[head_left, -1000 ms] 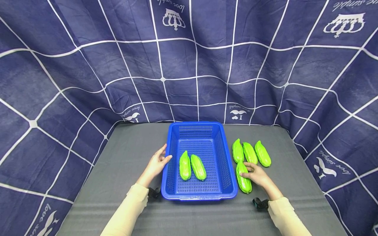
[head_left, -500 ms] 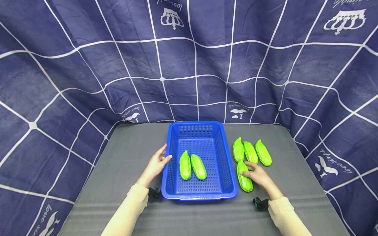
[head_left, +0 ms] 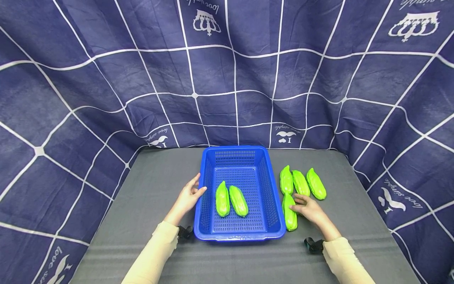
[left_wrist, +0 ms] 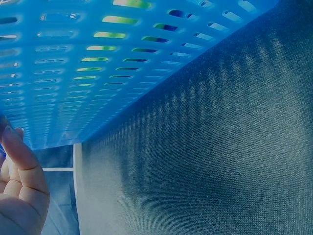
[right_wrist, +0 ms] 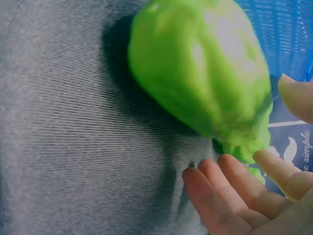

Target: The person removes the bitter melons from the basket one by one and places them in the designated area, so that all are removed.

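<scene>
My left hand [head_left: 187, 197] is at the left side of a blue plastic basket [head_left: 239, 236], its thumb over the rim and its fingers against the outside. Two bright green, ridged, gourd-like vegetables [head_left: 222, 201] lie in the basket. Right of it, my right hand [head_left: 309, 209] is beside another green vegetable [head_left: 290, 215] on the table. In the right wrist view the fingers [right_wrist: 230, 191] are spread below this green vegetable [right_wrist: 200, 68], with a gap between thumb and fingers. The left wrist view shows the perforated basket wall [left_wrist: 63, 88] and part of the left hand [left_wrist: 22, 191].
Three more green vegetables [head_left: 300, 184] lie in a group behind the right hand, near the basket's right side. A grey cloth [head_left: 156, 169] covers the table. Dark blue curtains [head_left: 248, 75] with white lines stand at the back and sides.
The vegetable by the right hand has turned nearer to upright and its near end has shifted left, away from the thumb, toward the basket. The right thumb has come off it. The left hand stays put.
</scene>
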The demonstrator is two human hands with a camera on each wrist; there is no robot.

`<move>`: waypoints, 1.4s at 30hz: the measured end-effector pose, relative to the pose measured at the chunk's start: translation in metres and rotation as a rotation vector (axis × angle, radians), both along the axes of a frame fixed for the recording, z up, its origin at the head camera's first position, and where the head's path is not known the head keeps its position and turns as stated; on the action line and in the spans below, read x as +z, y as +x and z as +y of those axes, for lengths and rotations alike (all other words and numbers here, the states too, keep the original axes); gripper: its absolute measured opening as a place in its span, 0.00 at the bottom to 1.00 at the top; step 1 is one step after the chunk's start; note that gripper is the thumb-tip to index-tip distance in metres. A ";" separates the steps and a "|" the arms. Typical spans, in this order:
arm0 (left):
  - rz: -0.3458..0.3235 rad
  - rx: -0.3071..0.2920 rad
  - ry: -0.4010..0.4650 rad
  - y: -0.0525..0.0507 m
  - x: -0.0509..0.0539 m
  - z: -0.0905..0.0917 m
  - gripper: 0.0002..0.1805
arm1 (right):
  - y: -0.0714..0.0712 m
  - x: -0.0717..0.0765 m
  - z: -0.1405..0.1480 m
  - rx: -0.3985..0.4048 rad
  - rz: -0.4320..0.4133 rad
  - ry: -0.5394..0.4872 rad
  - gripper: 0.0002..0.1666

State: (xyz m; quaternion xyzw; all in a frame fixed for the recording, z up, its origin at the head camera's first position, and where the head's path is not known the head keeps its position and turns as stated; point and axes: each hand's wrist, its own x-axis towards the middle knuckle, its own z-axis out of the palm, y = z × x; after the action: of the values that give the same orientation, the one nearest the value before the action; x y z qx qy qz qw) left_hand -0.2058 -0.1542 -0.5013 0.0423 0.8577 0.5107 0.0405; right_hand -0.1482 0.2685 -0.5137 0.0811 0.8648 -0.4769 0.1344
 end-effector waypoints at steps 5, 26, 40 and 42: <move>0.007 -0.002 0.001 0.001 0.000 0.000 0.36 | -0.001 0.007 0.000 0.002 0.020 0.015 0.42; 0.007 -0.019 0.008 -0.001 -0.001 0.001 0.36 | -0.019 0.067 -0.031 0.023 0.162 -0.083 0.37; 0.019 -0.017 0.009 0.000 -0.004 -0.002 0.37 | -0.035 0.083 -0.063 0.101 0.214 -0.081 0.37; 0.003 -0.012 -0.002 -0.001 -0.003 -0.001 0.36 | -0.037 0.085 -0.068 0.107 0.218 -0.091 0.37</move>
State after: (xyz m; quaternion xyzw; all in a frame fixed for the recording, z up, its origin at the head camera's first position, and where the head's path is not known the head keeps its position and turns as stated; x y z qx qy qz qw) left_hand -0.2070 -0.1553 -0.5045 0.0482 0.8580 0.5097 0.0422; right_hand -0.1847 0.2004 -0.4284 -0.0237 0.8550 -0.5136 0.0686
